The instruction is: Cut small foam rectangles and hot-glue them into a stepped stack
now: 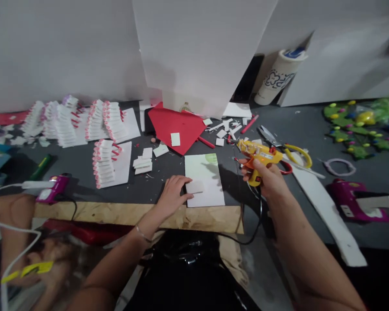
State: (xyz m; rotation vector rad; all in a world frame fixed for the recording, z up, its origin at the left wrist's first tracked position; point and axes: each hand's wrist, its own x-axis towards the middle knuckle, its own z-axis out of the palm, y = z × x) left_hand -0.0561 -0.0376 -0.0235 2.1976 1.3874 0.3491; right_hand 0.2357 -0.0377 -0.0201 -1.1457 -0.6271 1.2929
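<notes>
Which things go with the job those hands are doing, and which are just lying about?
The job:
yellow glue gun, in the right hand
small white piece, held by the left hand
white card, underneath

Just lying about, it seems:
scissors
red sheet
lilac ring

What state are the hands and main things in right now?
Yellow glue gun: gripped; heat unclear.
Right hand: closed around yellow glue gun.
Left hand: at small white piece, grip unclear.
Small white piece: flat on white sheet.
White sheet: lying flat.
Scissors: lying, partly hidden; opening unclear.
Red sheet: lying, pale square on top.
</notes>
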